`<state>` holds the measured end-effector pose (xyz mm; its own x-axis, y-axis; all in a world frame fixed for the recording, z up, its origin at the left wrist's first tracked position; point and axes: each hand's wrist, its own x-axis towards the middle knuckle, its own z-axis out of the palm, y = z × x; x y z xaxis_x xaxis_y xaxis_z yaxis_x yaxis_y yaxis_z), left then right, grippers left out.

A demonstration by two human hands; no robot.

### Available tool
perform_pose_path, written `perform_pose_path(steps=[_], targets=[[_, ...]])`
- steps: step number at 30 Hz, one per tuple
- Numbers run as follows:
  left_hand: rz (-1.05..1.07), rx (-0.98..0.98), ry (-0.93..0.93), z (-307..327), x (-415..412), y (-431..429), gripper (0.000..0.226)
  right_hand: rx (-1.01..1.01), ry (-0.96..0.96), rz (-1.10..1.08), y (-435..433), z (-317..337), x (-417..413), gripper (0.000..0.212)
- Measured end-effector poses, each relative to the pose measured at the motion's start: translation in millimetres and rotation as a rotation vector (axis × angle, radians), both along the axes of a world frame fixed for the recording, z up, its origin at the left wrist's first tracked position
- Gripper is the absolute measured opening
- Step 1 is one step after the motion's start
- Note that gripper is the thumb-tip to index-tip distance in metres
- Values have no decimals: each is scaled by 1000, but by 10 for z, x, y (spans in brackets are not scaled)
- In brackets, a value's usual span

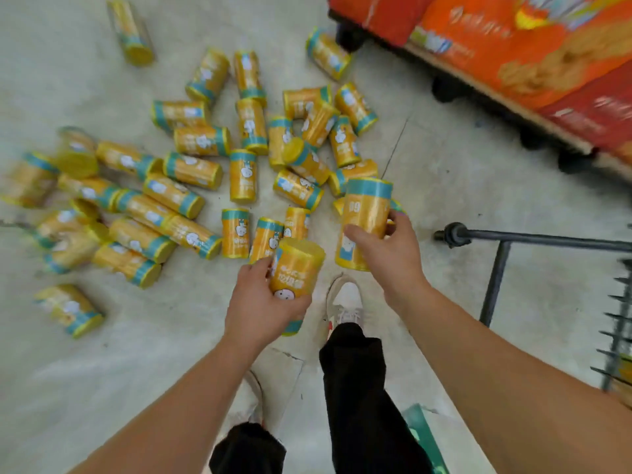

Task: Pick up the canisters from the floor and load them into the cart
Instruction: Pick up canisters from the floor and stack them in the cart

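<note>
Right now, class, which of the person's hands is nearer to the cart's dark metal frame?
Right. The right hand, holding a canister, is just left of the cart frame. The left hand, holding another canister, is farther left, beyond the right hand.

Orange boxes, a pallet and a scuffed floor

Big stack of orange boxes [533, 59] with a cookie picture printed on them sits on a wooden pallet [485, 97] with dark feet underneath. Pale concrete floor [461, 186] runs out in front of the pallet, with a thin crack [396, 145] near it. Well away from the pallet, a green mat corner [425, 436].
</note>
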<state>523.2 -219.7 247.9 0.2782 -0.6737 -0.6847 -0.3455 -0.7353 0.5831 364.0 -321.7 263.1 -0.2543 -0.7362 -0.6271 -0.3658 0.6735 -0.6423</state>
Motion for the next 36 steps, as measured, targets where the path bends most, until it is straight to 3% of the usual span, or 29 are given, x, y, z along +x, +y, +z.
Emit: perform_pose_path(steps=[4, 9, 12, 17, 21, 26, 31, 36], targets=[[46, -141, 115, 1355, 47, -165, 50, -174, 22, 2, 182, 1414, -125, 66], [28, -274, 213, 2836, -359, -238, 54, -375, 108, 2, 572, 2905, -583, 60], [7, -324, 332, 3501, -831, -201, 50, -438, 149, -18, 813, 3560, -1021, 46], [-79, -391, 429, 4247, -1821, -67, 41, -506, 198, -88, 1215, 4305, -1938, 51], [-180, -369, 473, 4530, -2901, 151, 38, -524, 260, -137, 1583, 4532, -2966, 44], [-226, -249, 501, 4430, -4502, 565, 39, -459, 403, -190, 2108, 4522, -4572, 36], [-254, -161, 445, 4204, -5877, 797, 31, -307, 614, -237, 2459, 4438, -6053, 64], [-345, -125, 230, 3938, -6684, 905, 36, -142, 689, -219, 2583, 4332, -6911, 38]])
